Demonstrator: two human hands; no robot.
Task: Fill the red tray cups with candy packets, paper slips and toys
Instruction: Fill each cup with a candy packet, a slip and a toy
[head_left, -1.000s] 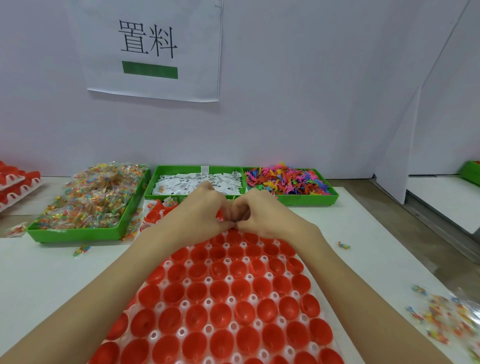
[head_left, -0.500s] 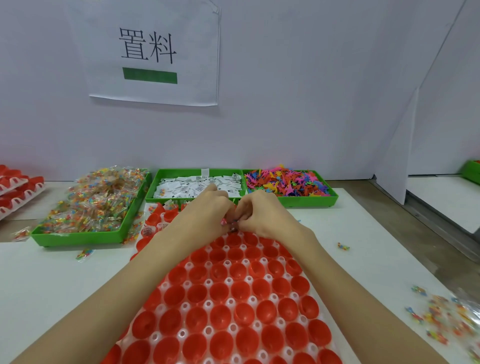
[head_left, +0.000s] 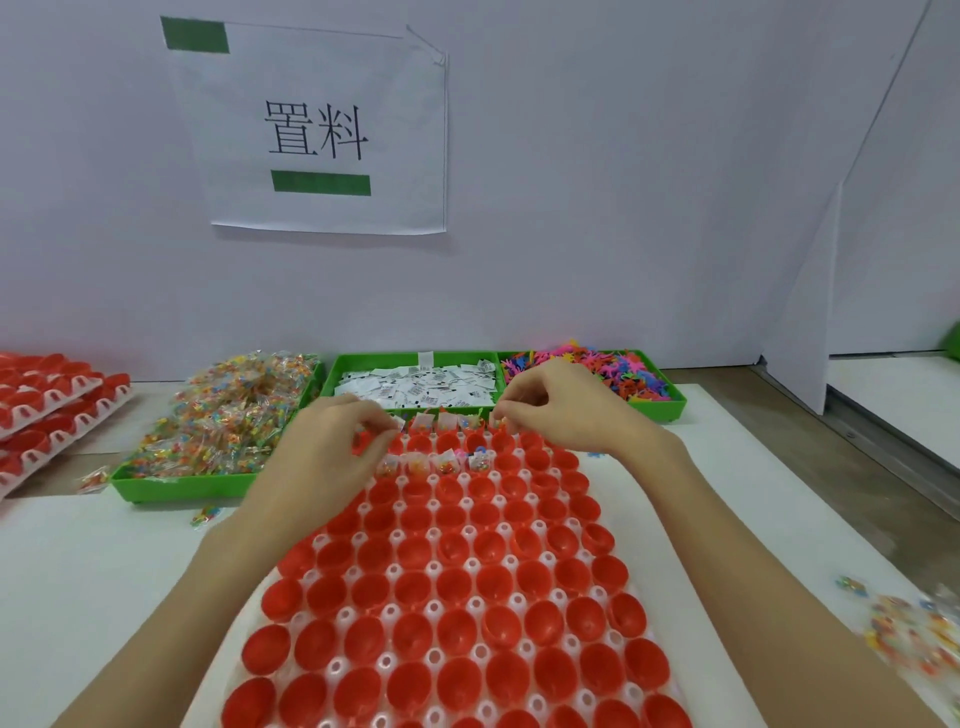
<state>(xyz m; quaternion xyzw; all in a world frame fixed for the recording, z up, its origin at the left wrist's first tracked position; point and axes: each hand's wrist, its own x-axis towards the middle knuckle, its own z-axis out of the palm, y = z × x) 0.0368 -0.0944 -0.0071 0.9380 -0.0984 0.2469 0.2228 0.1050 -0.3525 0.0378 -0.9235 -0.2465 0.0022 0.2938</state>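
Note:
The red tray (head_left: 447, 592) of round cups lies in front of me on the white table. Several cups in its two far rows hold candy packets (head_left: 447, 462); the nearer cups look empty. My left hand (head_left: 332, 447) hovers over the tray's far left corner, fingers curled, pinching a small candy packet (head_left: 398, 423). My right hand (head_left: 561, 410) is over the far right corner and pinches another packet (head_left: 498, 420). Behind the tray stand three green bins: candy packets (head_left: 228, 415), white paper slips (head_left: 415, 387) and coloured plastic toys (head_left: 592, 371).
Stacked red trays (head_left: 47, 405) sit at the far left. Loose candy packets lie at the right table edge (head_left: 904, 634) and by the candy bin (head_left: 205, 517). A white wall with a paper sign (head_left: 317, 130) closes the back; a partition (head_left: 795, 312) stands at right.
My hands were pressed together over the middle of the tray's far end. They have parted, left going left and right going right, uncovering filled cups between them.

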